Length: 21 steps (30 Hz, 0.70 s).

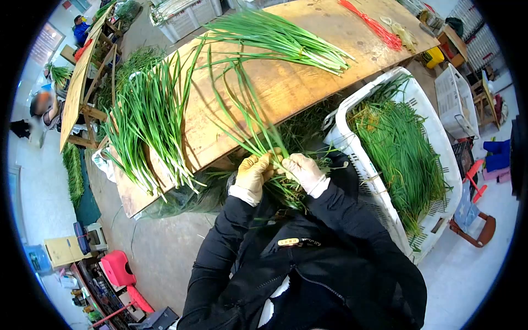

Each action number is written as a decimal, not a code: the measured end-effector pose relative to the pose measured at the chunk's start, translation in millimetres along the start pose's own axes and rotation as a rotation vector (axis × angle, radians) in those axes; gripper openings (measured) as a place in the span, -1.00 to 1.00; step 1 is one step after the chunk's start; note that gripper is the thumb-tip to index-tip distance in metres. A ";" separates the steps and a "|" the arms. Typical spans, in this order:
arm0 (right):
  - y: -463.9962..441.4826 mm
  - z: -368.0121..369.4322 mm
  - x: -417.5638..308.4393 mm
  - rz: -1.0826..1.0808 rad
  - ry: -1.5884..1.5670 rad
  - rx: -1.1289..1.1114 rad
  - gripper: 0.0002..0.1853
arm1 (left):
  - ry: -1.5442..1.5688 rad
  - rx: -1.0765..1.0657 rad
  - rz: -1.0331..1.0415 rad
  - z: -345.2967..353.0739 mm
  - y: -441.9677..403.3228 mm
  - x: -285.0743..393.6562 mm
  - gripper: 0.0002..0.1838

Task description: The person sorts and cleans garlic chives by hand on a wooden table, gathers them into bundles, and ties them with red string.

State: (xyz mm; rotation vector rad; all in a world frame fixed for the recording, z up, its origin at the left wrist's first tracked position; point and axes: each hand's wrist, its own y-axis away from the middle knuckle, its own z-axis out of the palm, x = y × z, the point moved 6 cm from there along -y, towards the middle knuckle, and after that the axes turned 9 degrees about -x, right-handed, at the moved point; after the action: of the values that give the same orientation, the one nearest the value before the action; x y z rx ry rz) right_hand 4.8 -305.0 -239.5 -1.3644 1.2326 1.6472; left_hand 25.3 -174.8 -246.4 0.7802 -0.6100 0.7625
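Both my hands are gloved and close together over my lap, just off the near edge of the wooden table (242,93). My left hand (254,171), in a yellowed glove, has its fingers closed round the lower stalks of a few long green stems (250,115). Beside it my right hand (302,169), in a paler glove, pinches the same stems near their base. Loose stalks and trimmings (289,195) lie beneath my hands. On the table rest a green bundle (157,115) at the left and another bundle (286,41) at the back.
A white crate (344,124) full of green leaves stands close on my right. Red ties (377,27) lie at the table's far right. Behind are another white crate (187,22) and a second table (82,71) with people near it. A pink stool (117,268) stands lower left.
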 end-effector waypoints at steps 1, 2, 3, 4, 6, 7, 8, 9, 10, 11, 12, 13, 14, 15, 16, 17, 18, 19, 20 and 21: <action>1.8 -5.8 2.4 -0.192 0.068 0.155 -0.70 | -0.004 0.000 0.053 2.1 -0.3 5.9 -0.75; 7.1 -9.9 5.4 -0.386 0.135 0.308 -0.66 | -0.009 0.000 0.109 2.7 -0.5 11.4 -0.74; 17.5 -11.1 -6.1 -0.316 0.019 0.301 -0.65 | 0.008 0.017 0.174 -0.1 -0.1 16.3 -0.73; 26.0 -12.7 -6.3 -0.223 -0.164 0.314 -0.69 | -0.012 0.047 0.204 -3.6 0.8 22.6 -0.73; 33.1 -12.3 40.3 -0.106 -0.079 0.178 -0.60 | -0.028 0.068 0.173 -3.0 5.0 31.7 -0.73; 35.0 -4.9 69.5 0.160 0.297 -0.037 -0.53 | -0.029 0.072 0.178 -5.6 4.9 32.5 -0.73; 42.0 -2.0 94.6 0.427 0.674 -0.253 -0.47 | -0.026 0.027 0.148 -6.1 3.0 29.2 -0.74; 54.9 9.1 89.2 0.463 0.844 -0.523 -0.39 | -0.023 -0.018 0.113 -4.4 3.1 26.3 -0.75; 59.4 10.3 98.2 0.492 1.026 -0.695 -0.41 | -0.022 -0.017 0.113 -3.2 4.1 24.6 -0.75; 49.5 2.4 94.6 0.339 1.016 -0.539 -0.42 | 0.002 -0.015 0.077 0.1 5.0 20.0 -0.76; 39.2 -7.1 86.8 0.189 0.998 -0.384 -0.43 | 0.028 -0.013 0.041 1.9 6.8 15.1 -0.77; 31.6 -20.4 46.6 0.207 0.989 -0.215 -0.45 | 0.054 -0.078 0.000 2.1 7.5 10.1 -0.73; 27.9 -33.5 10.5 0.074 0.766 -0.090 -0.48 | 0.054 -0.079 0.001 1.1 10.5 11.8 -0.73; 20.6 -54.0 -8.5 -0.185 0.770 0.158 -0.51 | 0.037 -0.101 0.092 2.6 13.8 21.9 -0.69; 18.2 -65.6 -64.8 -0.068 0.911 0.245 -0.57 | 0.019 -0.127 0.181 4.3 17.1 33.9 -0.65; 3.6 -94.8 -66.4 -0.078 0.613 0.341 -0.62 | -0.060 -0.056 0.268 -0.7 25.3 53.7 -0.61; -6.8 -125.0 -71.7 -0.145 0.848 0.523 -0.60 | -0.081 0.009 0.356 -7.9 31.7 76.5 -0.64; -16.4 -147.4 -89.5 -0.295 1.120 0.650 -0.54 | -0.137 0.070 0.486 -18.4 46.5 99.9 -0.65; -30.1 -170.1 -100.7 -0.196 1.259 0.724 -0.49 | -0.516 0.411 0.555 -45.4 64.4 121.6 -0.63; -43.7 -187.2 -107.2 -0.150 1.280 0.758 -0.43 | -0.447 0.430 0.623 -37.5 75.6 144.3 -0.63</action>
State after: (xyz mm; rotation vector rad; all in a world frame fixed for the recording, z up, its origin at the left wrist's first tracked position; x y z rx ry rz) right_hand 134.7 -457.8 -148.7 -1.8752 2.0206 -0.0747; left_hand 57.4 -55.3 -133.9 1.1925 -1.1419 1.3321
